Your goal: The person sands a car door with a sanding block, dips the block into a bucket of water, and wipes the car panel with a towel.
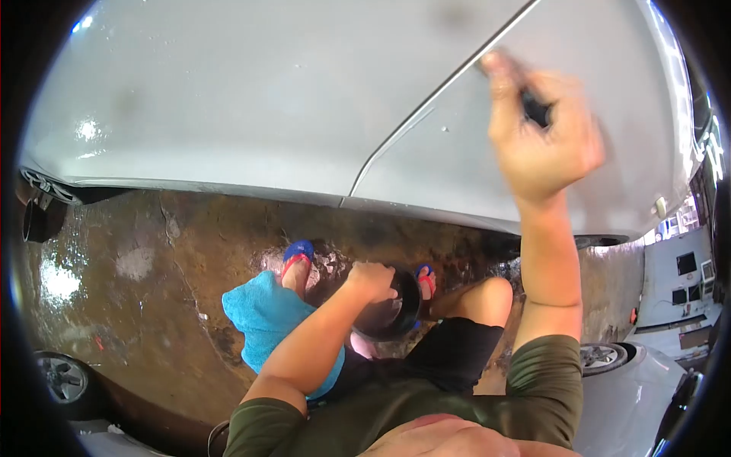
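Observation:
Over the silver car's side panel (pixel 228 99), my right hand (pixel 544 129) is raised and smeared by motion. Its fingers are curled near the door seam, and a dark patch shows between them; what it holds, if anything, I cannot make out. Lower down, my left hand (pixel 373 282) is closed on the rim of a black bucket (pixel 409 308), between my legs. My forearm hides part of the bucket, and its contents are hard to see. A blue towel (pixel 278 312) is draped over my left leg.
The floor (pixel 175 289) is wet, brown and shiny. My feet wear blue sandals (pixel 301 250) with red straps. Behind me, a second car's wheel (pixel 65 378) stands at lower left, and a silver car body (pixel 624 404) at lower right.

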Demonstrator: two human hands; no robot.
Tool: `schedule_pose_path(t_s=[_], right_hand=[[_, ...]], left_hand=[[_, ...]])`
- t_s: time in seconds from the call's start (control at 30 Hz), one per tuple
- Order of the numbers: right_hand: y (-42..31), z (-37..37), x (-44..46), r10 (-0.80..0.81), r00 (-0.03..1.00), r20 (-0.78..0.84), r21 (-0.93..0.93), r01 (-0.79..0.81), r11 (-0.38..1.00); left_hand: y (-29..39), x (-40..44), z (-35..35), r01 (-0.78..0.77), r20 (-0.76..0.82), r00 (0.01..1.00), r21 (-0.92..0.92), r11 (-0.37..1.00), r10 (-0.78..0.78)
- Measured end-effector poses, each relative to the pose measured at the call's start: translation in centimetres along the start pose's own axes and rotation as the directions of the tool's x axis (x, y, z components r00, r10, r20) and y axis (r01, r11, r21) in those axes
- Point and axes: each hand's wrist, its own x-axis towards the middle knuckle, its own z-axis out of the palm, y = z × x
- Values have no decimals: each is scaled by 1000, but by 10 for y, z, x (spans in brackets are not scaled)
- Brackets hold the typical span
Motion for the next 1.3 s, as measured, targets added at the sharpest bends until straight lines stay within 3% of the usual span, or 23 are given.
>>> schedule_pose_path(t_s=[0.1,0.2,0.27,0.3,0.33,0.4,0.5,0.53,0.6,0.67,0.7,0.8,0.87,0.93,0.97,1.0,1.03,1.1,1.17,1.23,1.3], right_hand=[[-5,6,-16,-4,999,45,75,1,997],[-22,-10,-43,112,974,196,201,-152,968],[-35,-40,-51,303,941,149,190,-328,925],[-42,-56,-61,353,921,168,163,-379,911],[-48,-71,-79,405,895,188,137,-432,891],[-59,-88,-132,430,817,383,239,-538,808],[-88,-108,-215,539,599,592,247,-771,586],[-96,-116,-248,574,486,659,209,-851,481],[-101,-128,-307,564,344,751,84,-897,435],[-107,-134,-334,560,303,771,50,-906,421],[-107,-136,-340,554,239,798,54,-943,329],[-102,-143,-329,528,191,828,60,-965,254],[-98,-144,-341,517,224,826,96,-960,263],[-95,-145,-338,526,275,805,148,-951,270],[-93,-145,-335,521,272,809,154,-954,258],[-92,-146,-334,516,267,814,160,-957,243],[-92,-147,-331,508,267,819,164,-957,238],[-88,-150,-323,489,264,832,168,-958,231],[-86,-154,-316,497,255,830,161,-961,225],[-82,-160,-312,521,237,820,138,-965,222],[-84,-162,-312,547,220,807,132,-972,197]], left_hand=[[-2,-2,1,-47,-10,999,0,999,47],[-11,-12,-7,-105,-131,986,-7,994,103],[-20,-29,-20,-105,-255,961,27,994,109],[-18,-55,-42,-91,-289,955,-57,994,71],[-25,-79,-49,-151,-437,896,-137,979,77],[-25,-138,-69,-50,-581,812,-175,983,-62],[-37,-203,-33,247,-782,552,-178,952,-290],[-32,-219,-18,301,-747,534,-270,915,-396],[-12,-231,2,377,-665,471,-442,814,-579],[5,-233,-13,514,-541,473,-471,717,-695],[15,-235,-21,570,-465,479,-481,667,-745],[42,-231,-46,-55,-651,474,-694,718,-593],[76,-226,-88,-442,-861,139,-495,748,-489],[125,-219,-146,-806,-933,-85,-142,575,-349],[135,-212,-171,-865,-968,-77,-54,499,-239],[127,-195,-211,-462,-967,-205,234,856,154],[120,-179,-252,77,-800,-298,524,848,521],[128,-122,-311,165,-735,-184,631,758,652],[141,-103,-344,298,-750,42,641,708,661],[119,-89,-345,477,-763,78,593,649,641],[99,-59,-313,411,-724,-213,542,732,656]])
